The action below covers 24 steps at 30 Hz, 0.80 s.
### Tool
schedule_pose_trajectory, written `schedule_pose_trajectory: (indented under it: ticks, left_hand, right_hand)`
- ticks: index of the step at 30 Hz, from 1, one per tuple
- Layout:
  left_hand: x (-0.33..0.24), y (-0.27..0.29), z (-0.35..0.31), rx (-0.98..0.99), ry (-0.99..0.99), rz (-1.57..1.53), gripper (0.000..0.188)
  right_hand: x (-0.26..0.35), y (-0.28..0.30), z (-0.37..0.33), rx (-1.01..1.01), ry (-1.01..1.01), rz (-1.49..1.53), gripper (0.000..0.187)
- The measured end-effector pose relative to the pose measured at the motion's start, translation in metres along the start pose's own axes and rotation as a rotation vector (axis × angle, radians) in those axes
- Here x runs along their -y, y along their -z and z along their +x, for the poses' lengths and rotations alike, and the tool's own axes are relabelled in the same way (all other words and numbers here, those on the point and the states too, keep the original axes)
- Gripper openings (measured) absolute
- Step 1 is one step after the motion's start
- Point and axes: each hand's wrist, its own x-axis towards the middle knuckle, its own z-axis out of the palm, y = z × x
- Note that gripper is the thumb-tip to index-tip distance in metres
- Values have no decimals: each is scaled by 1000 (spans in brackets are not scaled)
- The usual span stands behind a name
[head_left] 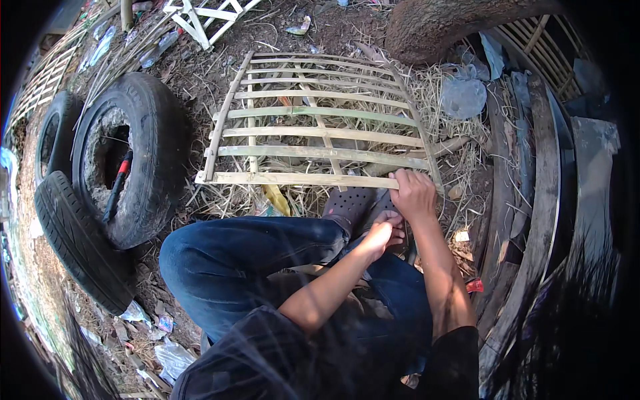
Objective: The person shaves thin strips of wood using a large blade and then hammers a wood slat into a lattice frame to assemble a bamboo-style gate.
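Observation:
A bamboo lattice panel (325,137) of pale cross slats tied over thin uprights lies on the ground in front of me. My right hand (415,195) is closed on its nearest slat, close to the right end. Just below, beside the right wrist, my left hand (385,232) is curled with its fingers pressed together. Whether something small sits in those fingers I cannot make out. Under the near edge of the panel show my dark perforated clogs (348,203).
Old tyres (160,153) stand at left, one with a red-and-black handled tool (119,183) inside. A tree trunk (433,30) is at the back. Weathered planks (533,220) run along the right. A white slatted frame (203,20) lies far left of the trunk. Straw and plastic scraps litter the soil.

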Motion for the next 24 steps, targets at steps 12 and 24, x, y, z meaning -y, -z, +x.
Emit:
schedule_pose_trajectory:
  ticks: [12, 24]
  left_hand:
    - [-106, 93, -21, -362, -658, -450, 84]
    - [-132, 47, -12, -246, -690, -495, 64]
  right_hand:
    - [-18, -76, -3, 188, -159, -62, 17]
    - [-24, -56, 10, 426, -6, 87, 29]
